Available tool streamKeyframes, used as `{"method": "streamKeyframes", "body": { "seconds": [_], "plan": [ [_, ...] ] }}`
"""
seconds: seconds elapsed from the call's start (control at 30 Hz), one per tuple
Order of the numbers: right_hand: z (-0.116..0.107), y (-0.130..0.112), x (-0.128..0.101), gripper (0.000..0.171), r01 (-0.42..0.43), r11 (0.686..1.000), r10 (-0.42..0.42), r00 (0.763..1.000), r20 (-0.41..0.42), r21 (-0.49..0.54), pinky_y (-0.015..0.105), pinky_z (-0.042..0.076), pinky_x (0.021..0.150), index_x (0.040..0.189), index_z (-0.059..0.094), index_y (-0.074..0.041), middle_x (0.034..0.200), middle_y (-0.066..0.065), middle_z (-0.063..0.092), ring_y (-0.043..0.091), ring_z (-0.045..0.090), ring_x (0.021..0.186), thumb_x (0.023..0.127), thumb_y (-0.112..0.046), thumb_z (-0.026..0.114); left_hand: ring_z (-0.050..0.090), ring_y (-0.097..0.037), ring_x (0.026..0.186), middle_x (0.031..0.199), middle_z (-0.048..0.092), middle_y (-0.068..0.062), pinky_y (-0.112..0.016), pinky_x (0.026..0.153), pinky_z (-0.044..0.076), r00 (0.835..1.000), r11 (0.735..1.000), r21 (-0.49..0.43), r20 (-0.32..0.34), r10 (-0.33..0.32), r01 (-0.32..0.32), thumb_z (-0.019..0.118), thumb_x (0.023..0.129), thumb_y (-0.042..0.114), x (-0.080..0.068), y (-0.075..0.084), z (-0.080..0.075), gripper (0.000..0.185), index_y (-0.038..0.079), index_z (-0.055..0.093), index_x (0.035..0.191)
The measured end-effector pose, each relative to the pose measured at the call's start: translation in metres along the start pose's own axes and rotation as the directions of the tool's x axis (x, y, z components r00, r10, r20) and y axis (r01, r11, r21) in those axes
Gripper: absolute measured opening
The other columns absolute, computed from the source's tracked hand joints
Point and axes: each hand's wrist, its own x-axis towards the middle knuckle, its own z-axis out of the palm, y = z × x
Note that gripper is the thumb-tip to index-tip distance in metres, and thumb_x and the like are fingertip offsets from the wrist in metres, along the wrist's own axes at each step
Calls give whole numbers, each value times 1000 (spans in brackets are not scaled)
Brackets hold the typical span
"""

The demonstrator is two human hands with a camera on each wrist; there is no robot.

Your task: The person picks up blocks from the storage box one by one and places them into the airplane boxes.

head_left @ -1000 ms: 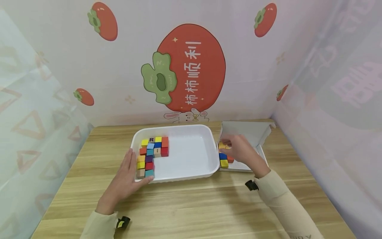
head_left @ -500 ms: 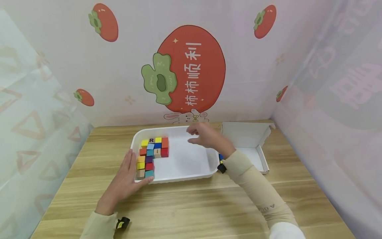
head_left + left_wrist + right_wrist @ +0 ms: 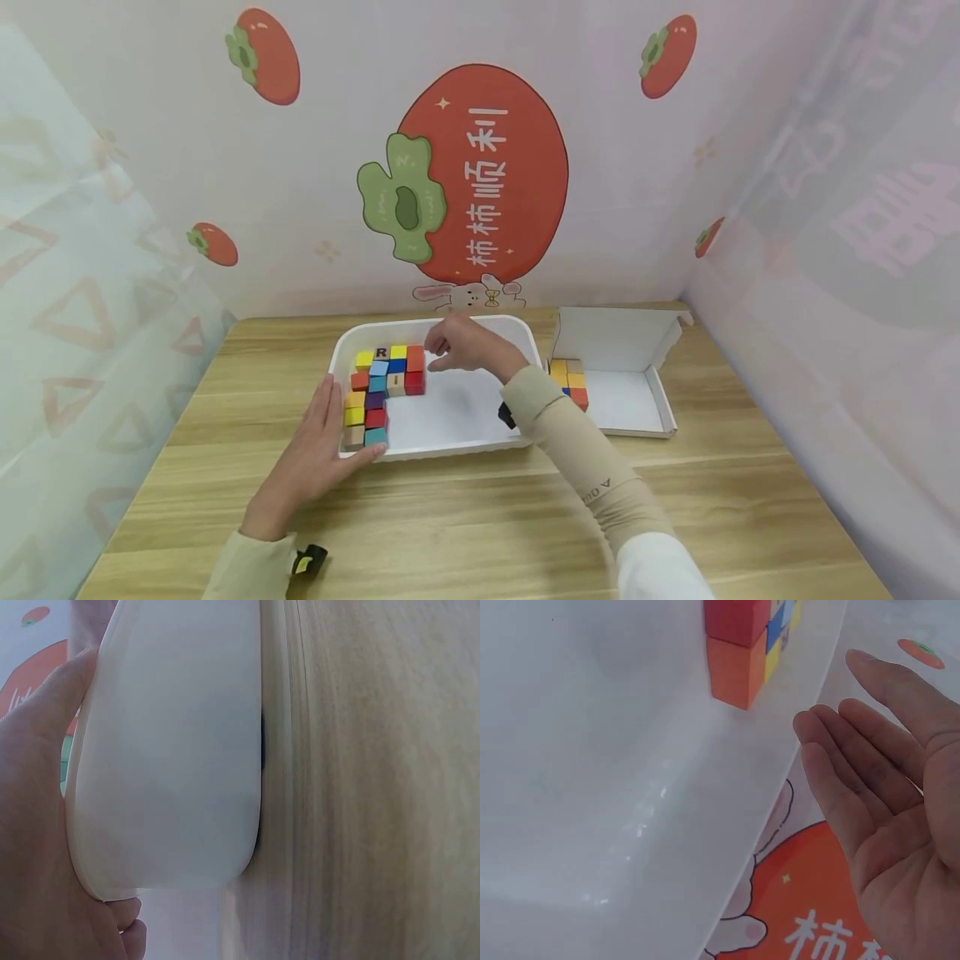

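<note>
A white tray (image 3: 480,412) sits mid-table with a block of coloured cubes (image 3: 384,385) packed into its left end. My left hand (image 3: 318,433) lies flat against the tray's front left corner, thumb along the front rim; the left wrist view shows that hand (image 3: 37,825) against the tray wall (image 3: 172,750). My right hand (image 3: 459,346) hovers over the tray just right of the orange and red cubes (image 3: 415,369). In the right wrist view its palm (image 3: 885,802) is bare, fingers nearly straight, beside the orange cube (image 3: 735,671).
A shallow white cardboard box (image 3: 630,404) with its lid up stands right of the tray, with several cubes (image 3: 570,382) along its left side. Printed walls close in the wooden table (image 3: 480,517) at the back and on both sides.
My right hand has left the cardboard box and travelled left across the tray to the cube block. The left hand and the tray have stayed put.
</note>
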Motion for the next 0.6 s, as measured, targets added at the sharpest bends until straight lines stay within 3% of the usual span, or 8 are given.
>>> {"method": "streamKeyframes", "body": {
  "seconds": [0.3, 0.6],
  "plan": [
    [29, 7, 16, 28, -36, 998, 39, 997, 65, -46, 20, 60, 92, 119, 81, -14, 107, -5, 78, 11, 68, 95, 92, -22, 84, 3, -48, 164, 178, -14, -19, -75, 122, 22, 1000, 1000, 2, 4, 3, -3, 61, 88, 81, -1, 1, 1, 131, 2, -8, 168],
    [44, 6, 22, 30, -79, 996, 81, 996, 49, -48, 25, 58, 99, 120, 81, -14, 106, -4, 77, 14, 61, 103, 91, -20, 86, 2, -48, 164, 178, -14, -19, -75, 122, 23, 1000, 1000, 11, 3, 2, -2, 61, 88, 80, -1, 1, 0, 131, 1, -7, 168]
  ]
}}
